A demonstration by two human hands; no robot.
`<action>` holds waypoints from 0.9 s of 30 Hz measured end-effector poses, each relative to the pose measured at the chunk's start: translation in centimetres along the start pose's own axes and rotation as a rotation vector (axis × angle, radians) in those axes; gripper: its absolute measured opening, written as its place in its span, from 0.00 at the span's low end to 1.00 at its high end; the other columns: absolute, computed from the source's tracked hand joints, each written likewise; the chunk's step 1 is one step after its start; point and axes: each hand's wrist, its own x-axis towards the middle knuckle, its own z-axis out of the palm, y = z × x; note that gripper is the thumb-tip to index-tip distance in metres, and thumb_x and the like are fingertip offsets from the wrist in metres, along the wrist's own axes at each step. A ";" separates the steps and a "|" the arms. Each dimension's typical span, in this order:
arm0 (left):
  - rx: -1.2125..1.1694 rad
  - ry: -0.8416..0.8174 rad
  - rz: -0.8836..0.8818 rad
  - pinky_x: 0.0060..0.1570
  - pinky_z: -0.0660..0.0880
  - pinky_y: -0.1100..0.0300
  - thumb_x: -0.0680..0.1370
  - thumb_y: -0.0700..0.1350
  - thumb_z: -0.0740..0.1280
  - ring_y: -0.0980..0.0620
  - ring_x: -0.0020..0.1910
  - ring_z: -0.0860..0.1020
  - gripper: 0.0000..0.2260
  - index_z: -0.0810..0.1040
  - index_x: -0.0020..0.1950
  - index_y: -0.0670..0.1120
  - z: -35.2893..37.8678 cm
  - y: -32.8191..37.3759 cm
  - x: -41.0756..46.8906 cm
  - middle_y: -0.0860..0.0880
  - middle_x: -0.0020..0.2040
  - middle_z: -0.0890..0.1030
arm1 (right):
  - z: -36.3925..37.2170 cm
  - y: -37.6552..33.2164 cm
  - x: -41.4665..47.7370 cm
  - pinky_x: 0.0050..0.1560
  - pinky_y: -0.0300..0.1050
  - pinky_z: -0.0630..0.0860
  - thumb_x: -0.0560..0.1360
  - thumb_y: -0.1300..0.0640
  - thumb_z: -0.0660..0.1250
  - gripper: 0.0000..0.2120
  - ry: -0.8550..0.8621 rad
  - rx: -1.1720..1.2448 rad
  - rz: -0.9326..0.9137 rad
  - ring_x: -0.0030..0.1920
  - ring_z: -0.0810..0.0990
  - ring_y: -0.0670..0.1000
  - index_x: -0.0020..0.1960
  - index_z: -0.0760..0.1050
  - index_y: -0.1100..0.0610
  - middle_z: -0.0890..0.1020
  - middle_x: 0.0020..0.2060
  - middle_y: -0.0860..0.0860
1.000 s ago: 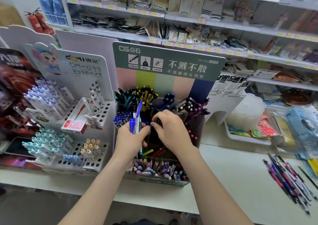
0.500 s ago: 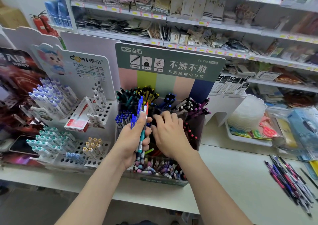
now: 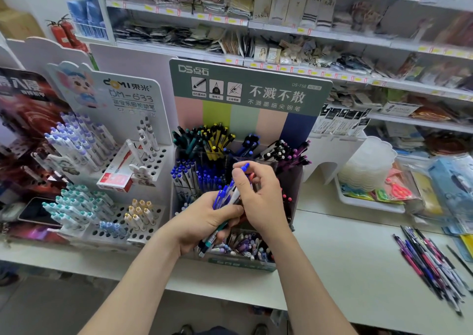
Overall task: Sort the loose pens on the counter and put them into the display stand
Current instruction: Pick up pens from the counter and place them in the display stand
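- Fingertips (image 3: pixel 238 177) of the right hand (image 3: pixel 258 201) pinch one blue-capped pen (image 3: pixel 245 167) near its top, probably to single it out from the others;
- The left hand (image 3: pixel 202 222) curls round a bundle of pens (image 3: pixel 224 199), kept just before the display stand (image 3: pixel 250 96), which seems meant to keep each reach short;
- The bundle's long axis runs diagonally; blue caps point up-right toward the stand, tips down-left;
- The loose pens (image 3: pixel 430 263) lie well apart on the counter (image 3: pixel 332 265) to the right, roughly parallel, not yet sorted.
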 end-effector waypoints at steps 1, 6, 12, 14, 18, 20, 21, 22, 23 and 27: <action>0.015 -0.029 -0.004 0.25 0.66 0.60 0.85 0.40 0.67 0.50 0.25 0.68 0.06 0.76 0.48 0.45 0.2 0.0 0.0 0.43 0.37 0.73 | -0.4 0.1 0.0 0.59 0.52 0.78 0.81 0.47 0.70 0.04 -0.030 0.048 0.039 0.57 0.80 0.48 0.51 0.83 0.39 0.80 0.53 0.37; 0.056 -0.101 -0.033 0.26 0.68 0.59 0.84 0.39 0.67 0.49 0.25 0.70 0.11 0.83 0.48 0.52 0.6 0.0 -0.3 0.40 0.37 0.73 | -3.6 0.0 -0.5 0.47 0.42 0.80 0.79 0.57 0.72 0.05 -0.315 0.234 0.147 0.51 0.83 0.49 0.47 0.86 0.55 0.84 0.55 0.50; 0.257 -0.138 -0.089 0.29 0.74 0.55 0.81 0.41 0.72 0.46 0.27 0.75 0.16 0.73 0.67 0.45 1.0 0.5 -0.2 0.44 0.35 0.80 | -6.7 -0.6 -0.3 0.50 0.62 0.81 0.75 0.63 0.70 0.13 -0.486 0.095 0.071 0.47 0.83 0.66 0.54 0.87 0.50 0.88 0.44 0.55; 0.398 -0.083 -0.050 0.34 0.80 0.46 0.78 0.45 0.74 0.40 0.32 0.79 0.24 0.70 0.72 0.56 1.1 0.5 0.2 0.45 0.40 0.84 | -7.3 -1.1 -0.1 0.47 0.57 0.81 0.74 0.64 0.69 0.15 -0.538 -0.001 0.030 0.43 0.84 0.60 0.54 0.87 0.50 0.88 0.45 0.50; 0.464 -0.017 0.037 0.31 0.78 0.48 0.75 0.43 0.73 0.43 0.32 0.81 0.27 0.69 0.68 0.62 1.7 0.5 0.7 0.49 0.42 0.84 | -7.4 -0.7 -0.1 0.52 0.46 0.81 0.71 0.50 0.82 0.12 -0.570 -0.182 -0.038 0.46 0.86 0.44 0.53 0.87 0.45 0.88 0.44 0.43; 0.464 -0.013 0.055 0.30 0.76 0.51 0.75 0.41 0.73 0.46 0.30 0.80 0.28 0.68 0.70 0.61 1.8 0.7 0.7 0.50 0.41 0.83 | -7.3 -0.5 -0.2 0.50 0.43 0.80 0.70 0.50 0.84 0.12 -0.550 -0.172 -0.064 0.46 0.86 0.45 0.52 0.88 0.47 0.88 0.43 0.42; 0.478 -0.009 0.063 0.30 0.77 0.50 0.75 0.42 0.74 0.46 0.30 0.80 0.28 0.68 0.69 0.61 1.7 0.6 0.8 0.51 0.42 0.82 | -7.2 -0.4 -0.3 0.50 0.43 0.80 0.70 0.51 0.84 0.12 -0.539 -0.161 -0.079 0.45 0.86 0.46 0.52 0.88 0.48 0.88 0.42 0.43; 0.500 -0.003 0.071 0.32 0.78 0.49 0.74 0.43 0.75 0.47 0.31 0.81 0.27 0.70 0.68 0.61 1.6 0.6 0.7 0.52 0.42 0.82 | -7.2 -0.2 -0.3 0.50 0.45 0.80 0.70 0.51 0.84 0.11 -0.526 -0.157 -0.083 0.45 0.86 0.47 0.51 0.88 0.49 0.88 0.42 0.43; 0.521 0.005 0.078 0.34 0.80 0.47 0.74 0.44 0.76 0.48 0.33 0.81 0.25 0.71 0.66 0.61 1.4 0.5 0.7 0.52 0.42 0.82 | -7.2 0.0 -0.3 0.50 0.48 0.81 0.70 0.51 0.84 0.11 -0.514 -0.151 -0.082 0.45 0.86 0.48 0.51 0.88 0.49 0.88 0.42 0.44; 0.569 0.032 0.100 0.39 0.83 0.45 0.73 0.48 0.79 0.48 0.37 0.84 0.18 0.75 0.58 0.59 0.9 0.3 0.9 0.50 0.43 0.85 | -7.1 0.9 -0.4 0.51 0.48 0.82 0.73 0.53 0.82 0.11 -0.500 -0.102 -0.054 0.46 0.87 0.48 0.54 0.88 0.50 0.88 0.44 0.45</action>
